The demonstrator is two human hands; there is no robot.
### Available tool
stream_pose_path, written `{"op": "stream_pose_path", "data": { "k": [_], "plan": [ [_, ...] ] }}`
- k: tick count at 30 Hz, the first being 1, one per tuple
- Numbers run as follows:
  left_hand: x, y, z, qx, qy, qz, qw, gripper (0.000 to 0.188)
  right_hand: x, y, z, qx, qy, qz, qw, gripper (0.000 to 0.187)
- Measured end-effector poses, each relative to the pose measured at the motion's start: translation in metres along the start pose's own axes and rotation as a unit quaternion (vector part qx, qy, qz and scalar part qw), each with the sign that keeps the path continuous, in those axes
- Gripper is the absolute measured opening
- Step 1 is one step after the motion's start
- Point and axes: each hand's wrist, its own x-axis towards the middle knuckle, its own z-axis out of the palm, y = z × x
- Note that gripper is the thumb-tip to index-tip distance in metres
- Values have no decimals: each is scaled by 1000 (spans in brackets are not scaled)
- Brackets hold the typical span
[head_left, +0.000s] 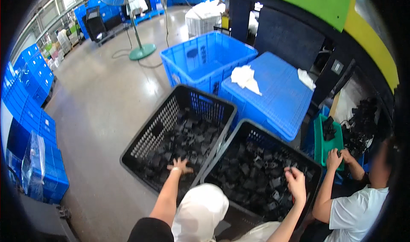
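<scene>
Fingers spread, my left hand (180, 166) reaches down over small black plastic parts (188, 135) in the left black crate (151, 133), whose sides are perforated. My right hand (295, 183) is raised over the right side of a second black crate (314, 167), which holds more black plastic parts (252, 169). Its fingers are drawn together in a pinch. Something small and dark shows at the fingertips, and a bit of red is visible by the palm; I cannot make out what either is.
An open blue bin (205, 77) and a lidded blue bin (273, 92) with white cloths stand beyond the crates. At the right, a co-worker (354, 212) handles a part over a green tray (326, 143). A fan base (142, 52) stands on the floor.
</scene>
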Motion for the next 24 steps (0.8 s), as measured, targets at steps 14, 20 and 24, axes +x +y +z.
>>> {"op": "stream_pose_path", "data": {
  "k": [14,20,24],
  "plan": [
    [-34,31,-47,-243,293,104,919,45,-2,-16,15,8,13,-38,999,23],
    [-264,122,-179,-754,-321,525,230,53,-4,-28,12,102,21,-64,992,23],
    [-319,222,-229,-425,119,678,587,33,-16,-43,-1,304,-15,-83,949,21]
  ]
}}
